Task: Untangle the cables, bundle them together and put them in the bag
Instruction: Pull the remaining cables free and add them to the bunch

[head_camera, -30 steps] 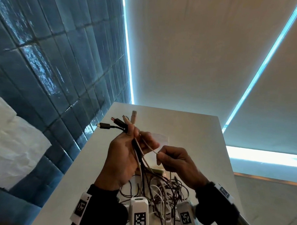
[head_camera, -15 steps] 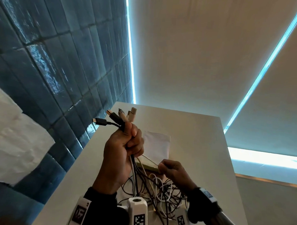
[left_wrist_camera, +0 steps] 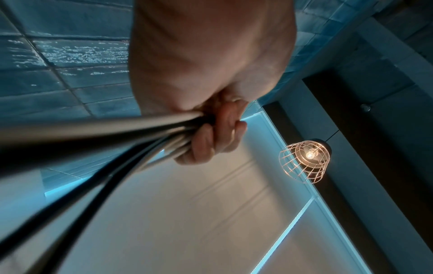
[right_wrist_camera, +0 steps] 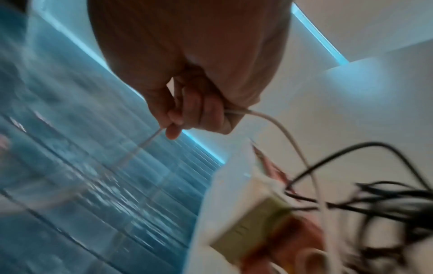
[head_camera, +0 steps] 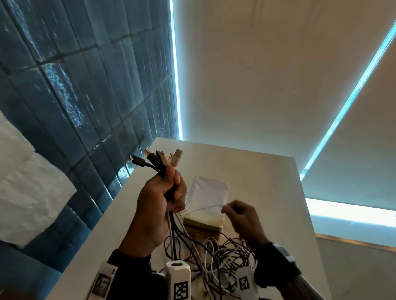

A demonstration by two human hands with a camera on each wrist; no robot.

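My left hand [head_camera: 168,194] is raised above the table and grips a bunch of black and white cables [head_camera: 172,225]; their plug ends [head_camera: 160,158] fan out above the fist. In the left wrist view the fingers [left_wrist_camera: 218,133] curl round the same cables [left_wrist_camera: 140,128]. My right hand [head_camera: 237,214] is to the right and pinches one thin white cable [head_camera: 203,208], also seen in the right wrist view as a white cable [right_wrist_camera: 269,118] running through the hand [right_wrist_camera: 194,113]. A tangle of cables [head_camera: 217,255] lies on the table below. A white bag [head_camera: 210,191] lies flat beyond the hands.
The white table [head_camera: 270,175] runs away from me, with a blue tiled wall [head_camera: 81,99] along its left edge. A flat yellowish box [head_camera: 204,222] sits between the bag and the tangle. A caged lamp [left_wrist_camera: 304,159] hangs overhead.
My right hand has dropped to the tangle and come back up to the right, drawing a thin white cable out. My left hand has shifted slightly left, keeping its grip.
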